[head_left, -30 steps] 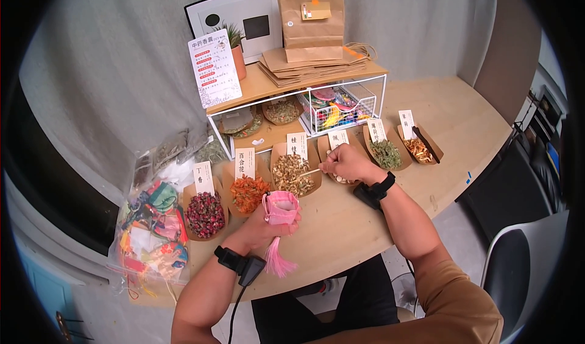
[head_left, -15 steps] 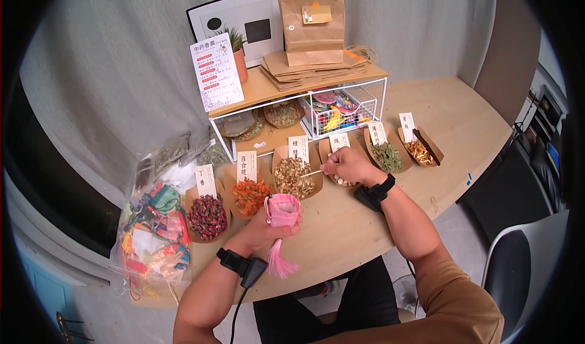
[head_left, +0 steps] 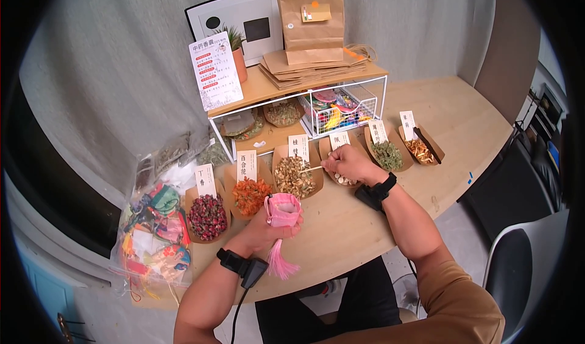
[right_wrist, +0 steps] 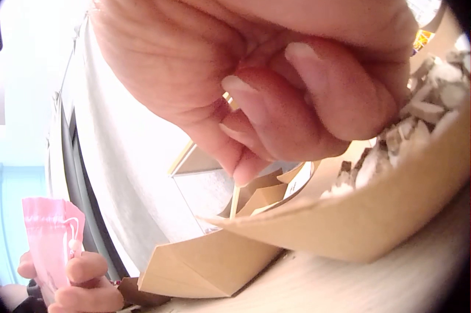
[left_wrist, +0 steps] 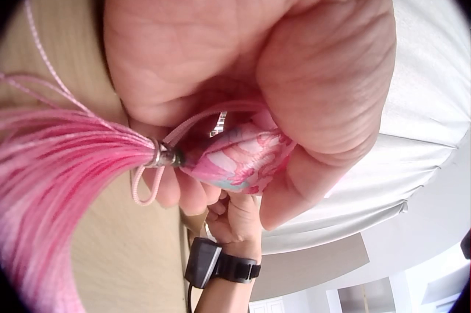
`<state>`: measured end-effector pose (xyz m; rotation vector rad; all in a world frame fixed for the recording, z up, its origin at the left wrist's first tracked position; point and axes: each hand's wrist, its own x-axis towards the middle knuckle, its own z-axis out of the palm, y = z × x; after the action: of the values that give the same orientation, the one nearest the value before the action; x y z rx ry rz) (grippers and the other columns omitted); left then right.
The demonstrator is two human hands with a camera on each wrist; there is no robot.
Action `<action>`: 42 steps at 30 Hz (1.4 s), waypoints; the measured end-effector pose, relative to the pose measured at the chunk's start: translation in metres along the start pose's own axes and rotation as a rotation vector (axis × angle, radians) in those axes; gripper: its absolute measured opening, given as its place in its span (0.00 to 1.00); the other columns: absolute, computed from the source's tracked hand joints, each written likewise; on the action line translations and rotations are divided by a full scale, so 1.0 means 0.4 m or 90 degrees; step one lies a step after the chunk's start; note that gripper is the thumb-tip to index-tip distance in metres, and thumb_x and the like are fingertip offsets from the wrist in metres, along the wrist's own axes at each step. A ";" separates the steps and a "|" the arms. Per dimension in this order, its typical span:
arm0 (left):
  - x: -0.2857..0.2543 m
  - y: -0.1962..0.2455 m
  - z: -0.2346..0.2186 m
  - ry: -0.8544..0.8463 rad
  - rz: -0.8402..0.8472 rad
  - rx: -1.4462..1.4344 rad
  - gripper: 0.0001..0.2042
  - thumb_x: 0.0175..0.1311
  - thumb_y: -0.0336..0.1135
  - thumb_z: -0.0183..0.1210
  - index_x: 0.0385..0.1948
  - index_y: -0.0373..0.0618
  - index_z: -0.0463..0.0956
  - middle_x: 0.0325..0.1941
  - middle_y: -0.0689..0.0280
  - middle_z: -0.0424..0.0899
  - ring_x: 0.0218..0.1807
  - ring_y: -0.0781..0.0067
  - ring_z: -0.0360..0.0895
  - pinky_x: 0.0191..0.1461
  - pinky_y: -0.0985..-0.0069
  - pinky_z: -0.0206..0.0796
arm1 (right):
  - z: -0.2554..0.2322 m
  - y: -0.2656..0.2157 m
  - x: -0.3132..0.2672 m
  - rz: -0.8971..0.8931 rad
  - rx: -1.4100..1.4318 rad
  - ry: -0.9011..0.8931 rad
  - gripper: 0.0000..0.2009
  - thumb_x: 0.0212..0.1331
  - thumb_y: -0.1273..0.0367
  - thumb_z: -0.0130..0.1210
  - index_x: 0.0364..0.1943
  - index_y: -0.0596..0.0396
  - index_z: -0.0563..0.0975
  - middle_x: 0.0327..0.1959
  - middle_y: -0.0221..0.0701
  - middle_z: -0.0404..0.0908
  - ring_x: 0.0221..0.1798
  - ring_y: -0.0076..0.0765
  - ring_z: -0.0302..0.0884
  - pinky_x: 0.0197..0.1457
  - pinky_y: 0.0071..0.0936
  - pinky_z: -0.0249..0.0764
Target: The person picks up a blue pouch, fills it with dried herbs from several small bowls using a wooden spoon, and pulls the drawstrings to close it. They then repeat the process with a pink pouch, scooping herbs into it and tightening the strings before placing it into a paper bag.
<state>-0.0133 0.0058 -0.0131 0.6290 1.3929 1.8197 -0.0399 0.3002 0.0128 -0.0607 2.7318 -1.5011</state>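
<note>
The left hand [head_left: 263, 229] grips a pink pouch [head_left: 283, 210], its mouth open upward and a pink tassel [head_left: 281, 260] hanging below. In the left wrist view, fingers and thumb curl round the flowered pouch [left_wrist: 246, 162]. Over the tray of pale slices [head_left: 341, 178], the right hand [head_left: 355, 165] pinches a thin light stick [head_left: 312, 170] that points left to the tray of beige chips [head_left: 295, 176]. The stick's far tip is hard to make out among the chips. In the right wrist view, the right hand [right_wrist: 257, 70] has curled fingers, with the stick [right_wrist: 235, 201] below them.
Left of the chips stand trays of orange petals [head_left: 250, 196] and dark red buds [head_left: 208, 217]; to the right, green leaves [head_left: 386, 155] and orange-brown pieces [head_left: 420, 151]. A shelf [head_left: 244, 104] stands behind, a plastic bag of colourful pouches [head_left: 159, 234] at the left.
The right hand and stick have shifted very slightly over the trays. The left hand still holds the pouch in nearly the same place.
</note>
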 end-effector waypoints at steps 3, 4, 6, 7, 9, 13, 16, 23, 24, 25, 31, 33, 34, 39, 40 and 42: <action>-0.002 0.003 0.002 0.003 -0.009 -0.008 0.24 0.50 0.20 0.66 0.51 0.40 0.72 0.44 0.66 0.79 0.45 0.74 0.79 0.46 0.76 0.73 | 0.001 -0.003 -0.005 0.008 0.017 0.003 0.19 0.60 0.63 0.59 0.14 0.57 0.74 0.13 0.26 0.70 0.19 0.22 0.63 0.25 0.29 0.63; -0.002 0.003 0.002 0.003 -0.009 -0.006 0.24 0.50 0.21 0.66 0.52 0.40 0.72 0.44 0.66 0.79 0.45 0.74 0.78 0.47 0.76 0.73 | 0.001 -0.004 -0.005 0.010 0.026 0.005 0.19 0.60 0.63 0.59 0.15 0.57 0.74 0.13 0.26 0.70 0.20 0.22 0.63 0.25 0.29 0.63; 0.000 0.004 -0.001 0.000 -0.004 -0.001 0.24 0.50 0.21 0.66 0.52 0.40 0.71 0.44 0.66 0.79 0.45 0.74 0.78 0.47 0.76 0.73 | 0.001 -0.018 -0.012 0.019 0.029 0.009 0.18 0.61 0.63 0.59 0.15 0.57 0.74 0.13 0.26 0.71 0.20 0.22 0.63 0.25 0.29 0.63; 0.000 0.001 -0.001 -0.003 0.000 0.002 0.24 0.50 0.21 0.66 0.52 0.40 0.71 0.44 0.66 0.79 0.45 0.74 0.78 0.47 0.76 0.73 | 0.000 -0.023 -0.014 0.023 0.030 0.012 0.18 0.61 0.64 0.59 0.15 0.57 0.74 0.14 0.27 0.71 0.20 0.22 0.63 0.25 0.28 0.63; 0.002 0.002 -0.001 -0.007 0.004 0.004 0.24 0.50 0.21 0.66 0.52 0.40 0.71 0.44 0.66 0.79 0.45 0.74 0.78 0.47 0.76 0.72 | 0.000 -0.014 -0.005 0.007 0.018 0.020 0.18 0.61 0.64 0.59 0.15 0.57 0.74 0.14 0.26 0.72 0.21 0.22 0.64 0.26 0.28 0.64; -0.002 0.001 0.001 0.000 -0.006 -0.005 0.24 0.51 0.20 0.66 0.52 0.41 0.71 0.45 0.66 0.79 0.46 0.75 0.78 0.48 0.76 0.72 | 0.004 -0.002 -0.001 -0.011 0.083 0.011 0.17 0.61 0.66 0.58 0.15 0.57 0.74 0.16 0.25 0.73 0.22 0.21 0.65 0.27 0.26 0.64; -0.002 0.001 0.001 0.005 -0.005 0.003 0.24 0.51 0.20 0.66 0.53 0.41 0.71 0.45 0.66 0.79 0.46 0.75 0.78 0.48 0.76 0.72 | 0.003 -0.016 -0.008 -0.004 0.099 0.016 0.18 0.62 0.66 0.58 0.15 0.58 0.73 0.16 0.24 0.72 0.23 0.19 0.64 0.28 0.25 0.64; -0.001 -0.003 -0.002 -0.004 -0.004 -0.022 0.24 0.51 0.21 0.66 0.52 0.41 0.71 0.44 0.67 0.79 0.45 0.74 0.78 0.47 0.75 0.72 | -0.007 -0.022 -0.010 0.026 0.153 0.003 0.16 0.64 0.65 0.57 0.18 0.56 0.75 0.16 0.19 0.68 0.18 0.14 0.59 0.21 0.20 0.56; 0.000 -0.005 -0.003 -0.007 -0.001 -0.027 0.24 0.51 0.21 0.66 0.52 0.41 0.71 0.44 0.67 0.79 0.45 0.74 0.78 0.47 0.75 0.72 | -0.010 -0.034 -0.018 0.021 0.180 -0.004 0.15 0.64 0.65 0.57 0.19 0.56 0.75 0.16 0.18 0.68 0.18 0.13 0.58 0.21 0.19 0.55; 0.002 -0.006 -0.003 -0.010 0.003 -0.032 0.24 0.51 0.21 0.66 0.52 0.41 0.71 0.44 0.67 0.79 0.45 0.75 0.78 0.46 0.75 0.72 | -0.012 -0.049 -0.026 0.016 0.207 -0.012 0.15 0.64 0.65 0.57 0.20 0.56 0.76 0.16 0.18 0.68 0.17 0.12 0.58 0.20 0.18 0.54; 0.002 0.002 0.003 0.008 0.004 0.000 0.22 0.52 0.26 0.68 0.49 0.45 0.70 0.42 0.70 0.78 0.42 0.80 0.76 0.45 0.78 0.71 | -0.030 -0.115 -0.072 -0.030 0.283 -0.103 0.14 0.64 0.65 0.57 0.22 0.55 0.75 0.14 0.16 0.66 0.16 0.10 0.55 0.18 0.16 0.49; 0.002 -0.001 -0.001 0.007 0.005 -0.004 0.22 0.52 0.26 0.68 0.49 0.44 0.71 0.42 0.69 0.78 0.42 0.78 0.76 0.44 0.77 0.71 | -0.028 -0.126 -0.085 -0.063 0.284 -0.132 0.14 0.63 0.65 0.59 0.21 0.55 0.75 0.14 0.17 0.67 0.17 0.10 0.56 0.19 0.16 0.49; 0.003 -0.003 -0.003 0.009 0.007 -0.009 0.22 0.51 0.25 0.68 0.50 0.43 0.71 0.42 0.68 0.78 0.42 0.77 0.77 0.43 0.76 0.72 | -0.025 -0.123 -0.086 -0.070 0.263 -0.141 0.13 0.62 0.65 0.59 0.21 0.55 0.76 0.15 0.17 0.68 0.17 0.10 0.56 0.20 0.16 0.50; 0.003 -0.004 -0.002 0.011 0.009 -0.050 0.23 0.50 0.24 0.68 0.49 0.43 0.71 0.43 0.67 0.79 0.42 0.75 0.78 0.43 0.76 0.72 | 0.003 -0.109 -0.079 -0.173 0.184 -0.143 0.07 0.57 0.71 0.64 0.25 0.58 0.80 0.19 0.18 0.76 0.23 0.10 0.64 0.26 0.16 0.60; 0.004 -0.001 -0.001 0.011 0.012 -0.056 0.23 0.50 0.24 0.68 0.49 0.43 0.71 0.43 0.67 0.79 0.42 0.75 0.78 0.43 0.76 0.72 | 0.009 -0.101 -0.072 -0.204 0.180 -0.142 0.06 0.56 0.71 0.64 0.25 0.59 0.81 0.20 0.19 0.78 0.24 0.11 0.65 0.27 0.16 0.61; 0.007 -0.001 -0.004 0.012 0.020 -0.051 0.24 0.49 0.24 0.68 0.50 0.43 0.71 0.43 0.67 0.79 0.43 0.75 0.78 0.45 0.76 0.72 | 0.016 -0.095 -0.069 -0.201 0.201 -0.142 0.05 0.53 0.74 0.66 0.25 0.59 0.82 0.22 0.22 0.79 0.25 0.12 0.67 0.27 0.17 0.62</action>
<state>-0.0159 0.0072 -0.0142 0.5963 1.3227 1.9003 -0.0112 0.2759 0.0415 -0.6350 2.3637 -1.8519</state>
